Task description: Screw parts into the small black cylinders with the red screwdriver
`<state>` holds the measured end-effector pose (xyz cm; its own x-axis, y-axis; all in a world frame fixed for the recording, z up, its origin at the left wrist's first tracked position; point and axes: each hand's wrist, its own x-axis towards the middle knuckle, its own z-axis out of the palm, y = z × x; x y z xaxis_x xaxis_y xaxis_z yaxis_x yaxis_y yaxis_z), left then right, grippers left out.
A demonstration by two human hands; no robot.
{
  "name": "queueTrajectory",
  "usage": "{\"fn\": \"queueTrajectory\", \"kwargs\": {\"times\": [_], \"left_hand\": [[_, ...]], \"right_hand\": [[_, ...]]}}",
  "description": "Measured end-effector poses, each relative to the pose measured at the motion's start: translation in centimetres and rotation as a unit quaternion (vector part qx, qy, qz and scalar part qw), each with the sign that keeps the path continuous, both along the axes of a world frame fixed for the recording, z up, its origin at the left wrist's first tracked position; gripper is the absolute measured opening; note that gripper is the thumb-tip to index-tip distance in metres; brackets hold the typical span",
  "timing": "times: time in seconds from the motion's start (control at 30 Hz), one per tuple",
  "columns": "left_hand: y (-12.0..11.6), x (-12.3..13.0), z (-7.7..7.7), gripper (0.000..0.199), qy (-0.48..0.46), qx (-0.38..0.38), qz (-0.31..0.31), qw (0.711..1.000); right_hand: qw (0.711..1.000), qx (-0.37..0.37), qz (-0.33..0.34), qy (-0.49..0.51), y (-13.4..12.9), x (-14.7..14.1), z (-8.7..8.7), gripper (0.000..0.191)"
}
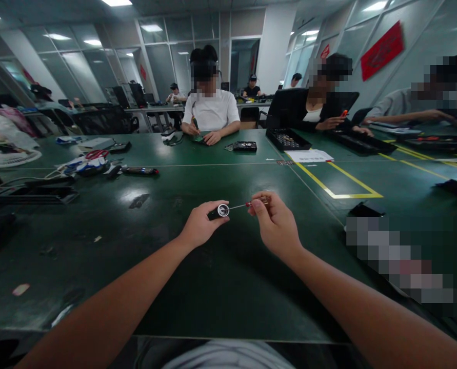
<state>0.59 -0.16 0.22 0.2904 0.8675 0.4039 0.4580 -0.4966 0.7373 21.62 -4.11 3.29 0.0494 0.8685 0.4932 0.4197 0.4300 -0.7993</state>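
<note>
At a long green work table (220, 287), a person's left hand (201, 225) is clenched around a small black cylindrical part with a round silver face (221, 210), held above the table top near its front middle. To the right of that part, a thin metal-shafted precision screwdriver with a red collar (247, 204) points its tip into the silver face; the right hand (276, 225) pinches the driver's handle between thumb and fingertips, grasping it firmly. Judging from the pose, the step goes best with the shaft kept in line with the part's axis, the left hand braced steady, and turning done by rolling the handle lightly between the fingers so the tip does not slip off.

Farther back on the table, left of the held part, lie a tangle of cables and tools (85, 164) and a dark pen-like driver (139, 170). Beyond, a seated co-worker in a white shirt (212, 110) works on a small item. Right of that, a black parts tray (287, 138) sits beside a yellow taped rectangle (339, 179), where another co-worker in black (309, 110) is busy.
</note>
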Motion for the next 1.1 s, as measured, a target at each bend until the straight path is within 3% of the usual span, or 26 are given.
{"fn": "queueTrajectory", "kwargs": {"times": [0.13,0.37,0.47,0.6,0.9,1.1], "left_hand": [[0.02,-0.15,-0.08,0.043,0.033,0.016,-0.002,0.999],[0.16,-0.36,-0.34,0.042,0.047,0.026,0.003,0.999],[0.17,-0.29,-0.41,0.042,0.059,0.028,0.004,0.998],[0.24,-0.18,-0.40,0.043,0.063,0.032,0.008,0.997],[0.10,-0.13,-0.30,0.042,0.064,0.030,0.002,0.997],[0.28,-0.39,-0.18,0.041,0.061,0.019,0.015,0.998]], "right_hand": [[1.000,-0.007,-0.001,-0.002,-0.09,0.06,0.28,0.021],[0.995,0.000,0.100,0.006,-0.49,0.11,0.35,0.024],[0.998,0.017,0.065,0.002,-0.75,-0.13,0.44,0.035],[1.000,0.023,0.014,-0.015,-0.68,-0.12,0.44,0.028],[0.999,0.019,0.009,-0.051,-0.43,0.07,0.55,0.036],[0.997,0.018,0.009,-0.076,-0.53,0.01,0.64,0.031]]}}
